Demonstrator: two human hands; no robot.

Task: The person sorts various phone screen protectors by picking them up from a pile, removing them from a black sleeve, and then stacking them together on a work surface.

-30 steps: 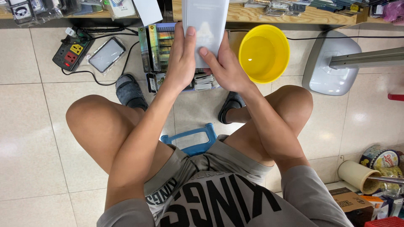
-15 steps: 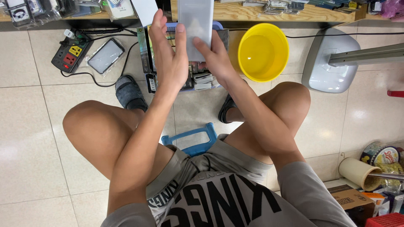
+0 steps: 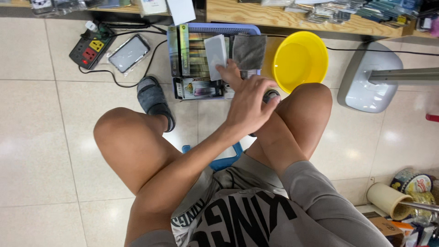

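Half a second ago both hands were raised in front of the shelf edge, the flat white rectangular packet upright between them, the left palm spread open beside it. Now the hands have come down to the floor, and the flat white rectangular packet [image 3: 215, 56] stands among the goods in the blue plastic basket [image 3: 238, 28], slotted between a row of dark, shiny packaged sleeves [image 3: 194, 52] on its left and a grey textured flat pouch [image 3: 249, 51] on its right.

The left hand [image 3: 249, 103] lies over the near edge of the basket, back upward, its fingers [image 3: 228, 73] bent forward; the foremost fingertip touches the lower right edge of the white packet. It rests on the packet rather than gripping it, the other fingers loosely curled with nothing in them. The right hand is hidden under the left hand and forearm, so whether it is open or closed cannot be told.

The round yellow plastic bowl [image 3: 299, 59] sits on the tiled floor just to the right of the basket, by the person's right knee. To the left lie a black power strip with coloured sockets [image 3: 90, 49] and a phone in a clear bag [image 3: 129, 53], and a grey slipper [image 3: 154, 101] covers the left foot.
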